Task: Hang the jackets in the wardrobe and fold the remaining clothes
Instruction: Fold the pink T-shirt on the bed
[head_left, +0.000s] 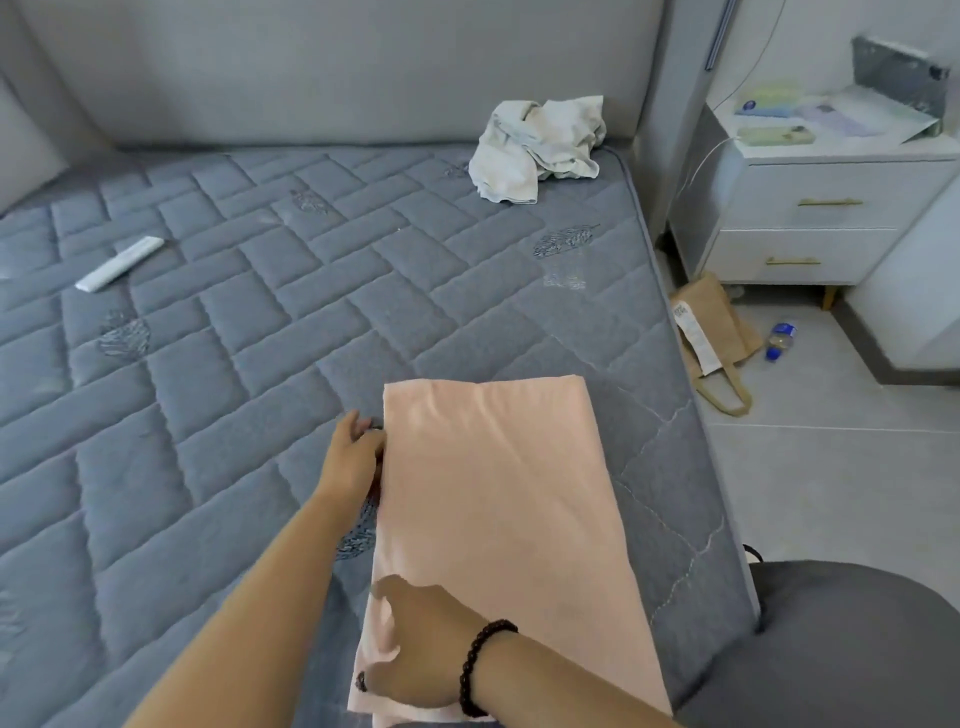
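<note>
The pink cloth (498, 525) lies folded into a long strip on the grey quilted mattress (218, 322), near its right edge, running away from the person. The left hand (356, 457) sits at the strip's left edge, about halfway along; its fingers (358, 423) curl against that edge, and their tips are hidden by the fabric, so whether they grip or only touch it cannot be told. The right hand (415, 660), with a dark beaded bracelet (480, 667) at the wrist, lies on the near end of the strip. Its fingers (387, 587) point to the left over the fabric, and the thumb, with a dark nail, rests at the near left corner; I cannot tell whether they pinch a layer or only press on it.

Well beyond the left fingers, a crumpled white garment (540, 148) lies at the far right corner of the mattress, against the headboard (332, 73). Far to the left of both hands is a white remote control (120, 263). To the right of the bed, on the floor, stand a white nightstand (810, 218), a brown paper bag (714, 332) and a small bottle (781, 340).
</note>
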